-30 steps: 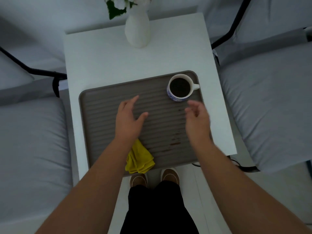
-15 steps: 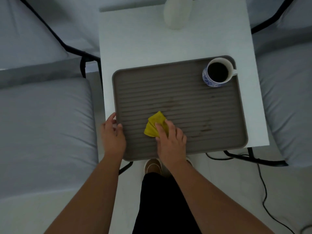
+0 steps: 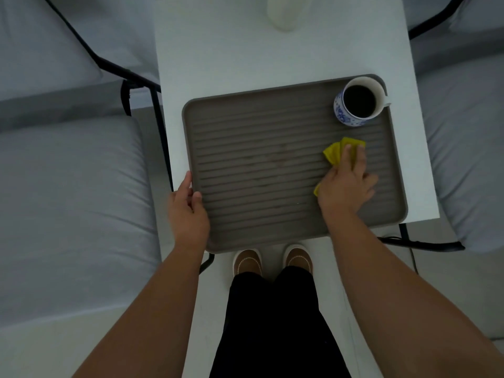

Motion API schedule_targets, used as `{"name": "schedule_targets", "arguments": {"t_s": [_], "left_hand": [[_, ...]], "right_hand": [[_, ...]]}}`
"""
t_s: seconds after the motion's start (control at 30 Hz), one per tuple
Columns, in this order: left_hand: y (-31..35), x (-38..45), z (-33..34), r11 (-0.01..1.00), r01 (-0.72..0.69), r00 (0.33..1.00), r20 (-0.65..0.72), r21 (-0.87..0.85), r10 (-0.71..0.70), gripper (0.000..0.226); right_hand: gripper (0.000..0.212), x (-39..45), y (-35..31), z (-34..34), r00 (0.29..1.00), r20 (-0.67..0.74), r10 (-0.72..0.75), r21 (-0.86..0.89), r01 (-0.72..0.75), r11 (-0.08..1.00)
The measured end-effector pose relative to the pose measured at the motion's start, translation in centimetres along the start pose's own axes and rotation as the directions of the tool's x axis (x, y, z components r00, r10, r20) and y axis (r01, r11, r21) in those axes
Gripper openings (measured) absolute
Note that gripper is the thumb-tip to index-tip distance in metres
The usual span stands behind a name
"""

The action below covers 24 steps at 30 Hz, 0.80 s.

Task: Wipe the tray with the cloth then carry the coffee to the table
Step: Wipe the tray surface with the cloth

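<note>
— Which way does the tray lie?

— Its long axis runs left to right across my view, on the white table, ridges running the same way. Its near edge hangs over the table's front edge, above my brown shoes.

— And the cloth?

— The yellow cloth is on the right part of the tray, under my right hand. My fingers lie flat and close together on top of it, pressing it down onto the ridges; one corner pokes out past the fingertips, another shows at the heel of the hand.

— Your left hand?

— My left hand grips the tray's left rim near the front corner, thumb curled over onto the ridged floor, the other fingers outside and under the rim where I cannot see them.

— Where's the coffee?

— The blue-and-white cup, full of dark coffee, stands upright in the tray's far right corner, handle pointing right. It is just beyond the cloth, near but not touching.

— Anything else about?

— A white vase at the table's far end, well apart from the tray, and grey cushioned seats on black frames either side.
</note>
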<state>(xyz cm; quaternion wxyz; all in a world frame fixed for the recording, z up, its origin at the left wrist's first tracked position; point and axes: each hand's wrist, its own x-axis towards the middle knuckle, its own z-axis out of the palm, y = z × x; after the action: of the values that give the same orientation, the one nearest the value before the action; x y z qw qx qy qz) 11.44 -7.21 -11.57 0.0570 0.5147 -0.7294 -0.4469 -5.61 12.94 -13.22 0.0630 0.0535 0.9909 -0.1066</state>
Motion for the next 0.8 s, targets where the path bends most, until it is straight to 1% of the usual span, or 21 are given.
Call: {"name": "schedule_targets", "arguments": {"t_s": [0.03,0.07,0.1,0.13,0.2,0.23,0.3,0.33,0.37,0.4,0.47,0.5,0.53,0.57,0.63,0.7,0.73,0.8], "left_hand": [[-0.1,0.0,0.0,1.0,-0.001,1.0,0.0,-0.004,0.001,0.045],[-0.2,0.0,0.0,1.0,-0.006,1.0,-0.002,-0.004,0.006,0.045],[-0.2,0.0,0.0,1.0,-0.011,1.0,-0.004,-0.004,0.011,0.045],[-0.3,0.1,0.0,1.0,-0.015,1.0,-0.007,-0.004,0.015,0.045],[-0.3,0.1,0.1,1.0,-0.026,1.0,-0.009,-0.008,0.026,0.045],[-0.4,0.1,0.1,0.999,-0.034,0.999,-0.009,-0.014,0.034,0.046],[-0.5,0.2,0.0,0.999,-0.036,0.999,-0.006,-0.03,0.036,0.046],[-0.5,0.2,0.0,0.999,-0.032,0.999,-0.004,-0.033,0.032,0.046],[-0.6,0.3,0.0,0.999,-0.03,1.0,-0.002,-0.031,0.03,0.046],[-0.6,0.3,0.0,0.999,-0.031,1.0,-0.002,-0.026,0.031,0.046],[-0.6,0.4,0.1,0.999,-0.028,1.0,-0.006,-0.028,0.028,0.047],[-0.6,0.4,0.3,0.999,-0.023,1.0,-0.011,-0.036,0.023,0.047],[-0.6,0.4,0.5,0.999,-0.016,1.0,-0.019,-0.049,0.015,0.047],[-0.7,0.4,0.7,0.998,-0.007,1.0,-0.028,-0.061,0.005,0.047],[-0.8,0.3,1.0,0.996,0.008,0.999,-0.041,-0.088,-0.012,0.047],[-0.8,0.3,1.1,0.993,0.019,0.999,-0.043,-0.113,-0.024,0.047],[-0.8,0.2,1.1,0.992,0.026,0.999,-0.039,-0.12,-0.031,0.046],[-0.7,0.2,1.2,0.991,0.039,0.999,-0.031,-0.127,-0.043,0.046]], "right_hand": [[0.052,-0.6,-1.2,0.2,1.0,0.021,-0.009,0.001,0.009,1.0],[0.052,-1.4,-2.6,0.4,0.997,0.044,-0.061,-0.011,0.062,0.998],[0.053,-2.6,-4.0,0.6,0.986,0.082,-0.143,-0.021,0.145,0.989],[0.053,-3.9,-5.4,0.8,0.961,0.131,-0.245,-0.014,0.249,0.968],[0.054,-6.6,-7.9,1.4,0.862,0.2,-0.465,0.051,0.465,0.884],[0.055,-7.7,-8.8,1.8,0.808,0.203,-0.554,0.085,0.549,0.832],[0.055,-8.3,-9.3,2.2,0.72,0.204,-0.663,0.092,0.66,0.745],[0.055,-7.8,-9.1,2.1,0.693,0.223,-0.686,0.072,0.69,0.72],[0.056,-6.9,-8.6,1.9,0.694,0.234,-0.681,0.051,0.69,0.722],[0.058,-5.8,-7.7,1.7,0.731,0.225,-0.644,0.036,0.654,0.756],[0.058,-3.3,-5.2,0.9,0.859,0.163,-0.486,0.005,0.492,0.871],[0.057,-2.1,-3.8,0.4,0.911,0.14,-0.389,-0.006,0.393,0.919],[0.055,-1.1,-2.7,0.1,0.946,0.125,-0.299,-0.007,0.302,0.953],[0.052,-0.4,-2.0,-0.2,0.966,0.111,-0.232,-0.003,0.234,0.972],[0.047,-0.1,-2.1,-0.2,0.983,0.088,-0.162,-0.003,0.163,0.987],[0.048,-0.8,-3.8,0.0,0.98,0.106,-0.167,0.007,0.167,0.986],[0.05,-1.6,-4.9,0.2,0.967,0.129,-0.219,0.004,0.221,0.975],[0.054,-3.7,-7.3,0.7,0.907,0.197,-0.371,0.006,0.377,0.926]]}}
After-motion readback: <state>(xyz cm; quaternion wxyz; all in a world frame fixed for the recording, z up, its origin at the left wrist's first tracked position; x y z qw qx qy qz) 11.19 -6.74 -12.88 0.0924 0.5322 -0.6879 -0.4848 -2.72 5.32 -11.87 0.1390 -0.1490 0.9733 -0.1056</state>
